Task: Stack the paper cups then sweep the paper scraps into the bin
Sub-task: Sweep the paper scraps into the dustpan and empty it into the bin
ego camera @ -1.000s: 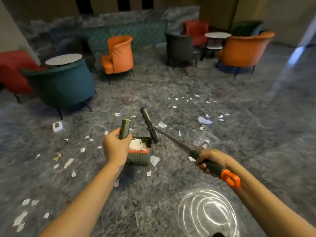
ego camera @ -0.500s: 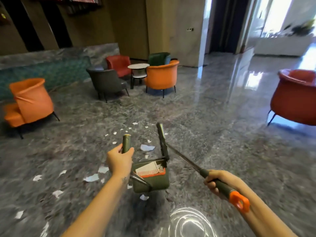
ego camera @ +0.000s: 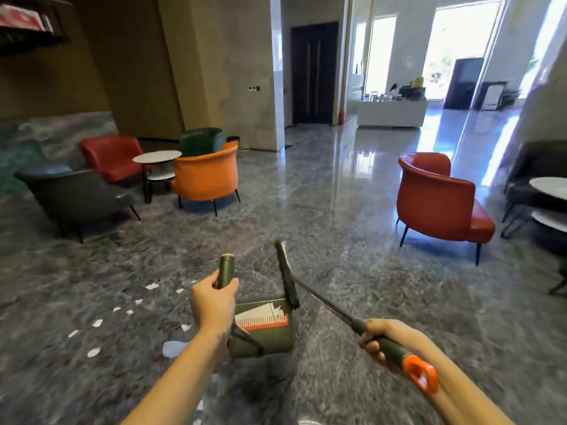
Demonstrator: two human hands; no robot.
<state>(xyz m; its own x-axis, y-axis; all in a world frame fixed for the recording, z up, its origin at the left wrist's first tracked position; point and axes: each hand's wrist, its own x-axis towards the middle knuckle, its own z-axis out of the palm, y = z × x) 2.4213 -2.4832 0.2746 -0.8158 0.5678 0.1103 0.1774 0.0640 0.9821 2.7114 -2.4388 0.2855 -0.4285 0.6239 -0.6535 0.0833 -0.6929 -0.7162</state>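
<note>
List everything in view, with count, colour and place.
olive-green plastic dustpan: one, green, centre, held by its handle
paper scraps in the pan: a few, white, by its comb
paper scraps on the floor: about a dozen, white, left of the dustpan
long-handled broom: one, green with orange end loop, head over the pan's right edge
red upholstered armchairs: two, red, back left and right
orange armchair: one, orange, by the left table
green armchair: one, green, behind the orange
dark grey armchairs: two, dark grey, left and far right
round white tables: two, white, left and right edge
left grip, bare hand: one, holds the dustpan handle
right grip, bare hand: one, holds the broom handle
</note>
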